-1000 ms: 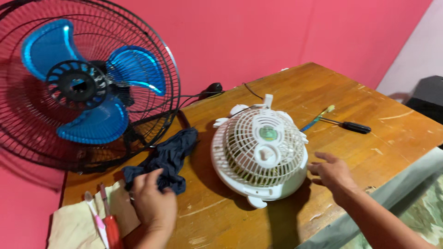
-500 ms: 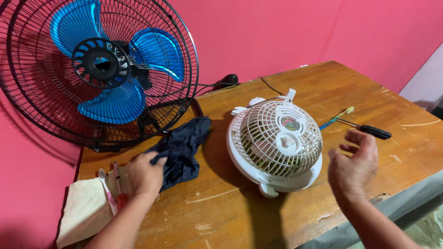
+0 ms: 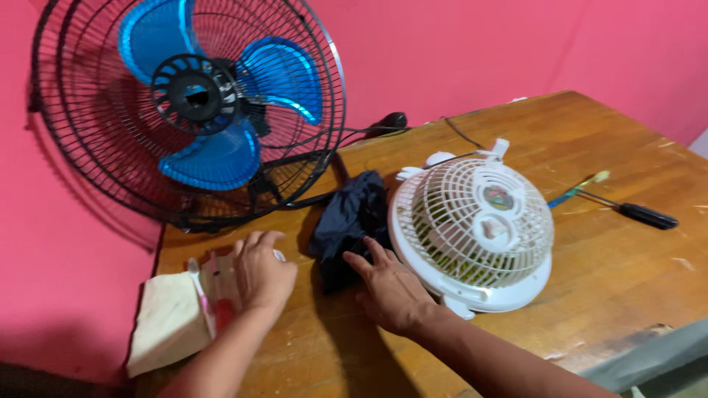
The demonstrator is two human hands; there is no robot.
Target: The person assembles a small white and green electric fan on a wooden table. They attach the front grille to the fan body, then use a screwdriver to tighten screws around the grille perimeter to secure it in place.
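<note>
Pink walls back the scratched wooden table [image 3: 590, 140]. My right hand [image 3: 389, 289], fingers spread flat, presses the crumpled dark blue cloth [image 3: 349, 215] at frame centre (beside the white round plastic fan [image 3: 476, 230]); my left hand [image 3: 262, 270] rests open over a red-handled tool [image 3: 221, 313], steadying it.

Wooden table [image 3: 627, 273]: borne are white desk fan [image 3: 476, 228], black pedestal fan [image 3: 192, 110], dark cloth [image 3: 346, 214], black-handled screwdriver [image 3: 634, 210], folded beige cloth [image 3: 168, 324].

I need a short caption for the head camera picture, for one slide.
Right hand on a dark cloth beside a small white fan; left hand over a red-handled tool on a wooden table.
</note>
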